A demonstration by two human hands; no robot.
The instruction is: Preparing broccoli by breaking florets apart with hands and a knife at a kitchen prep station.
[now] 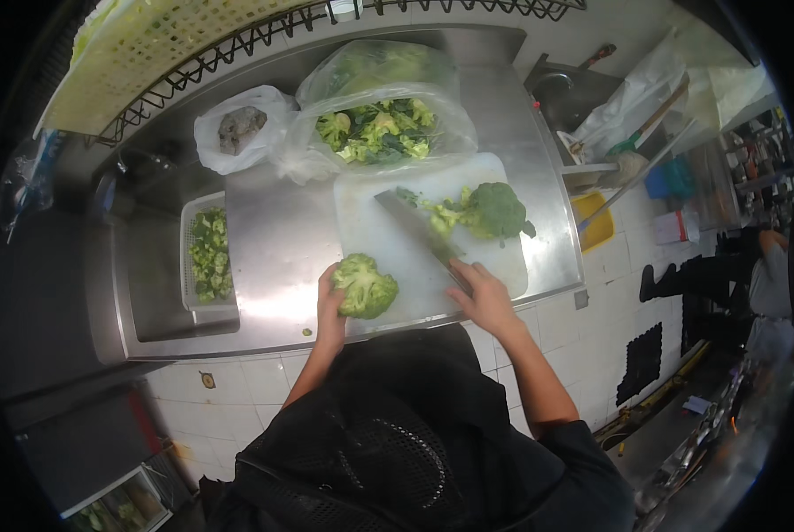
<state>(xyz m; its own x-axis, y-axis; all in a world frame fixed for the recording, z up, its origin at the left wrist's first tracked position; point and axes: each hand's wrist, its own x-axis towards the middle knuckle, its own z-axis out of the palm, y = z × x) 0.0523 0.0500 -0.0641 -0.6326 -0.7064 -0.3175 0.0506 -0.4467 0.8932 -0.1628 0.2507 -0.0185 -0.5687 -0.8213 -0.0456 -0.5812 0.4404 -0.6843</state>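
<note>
My left hand [332, 307] grips a broccoli head [366, 287] over the left front of a white cutting board [363, 223]. My right hand [482, 292] is on the handle end of a wide-bladed kitchen knife [418, 227], whose blade points away to the far left across the board. Right of the blade, a second, darker broccoli head [500, 211] lies on its side, with cut pale green pieces [444, 219] beside its stem. Behind the board, an open clear plastic bag [460, 136] holds many broccoli pieces [380, 130].
At left, a white plastic basket [187, 266] of cut florets sits in a steel sink [161, 326]. A white bag [210, 143] with grey contents stands behind. A floret scrap [307, 332] lies near the steel counter's front edge. Another person [769, 279] is at far right, beyond a yellow container [596, 223].
</note>
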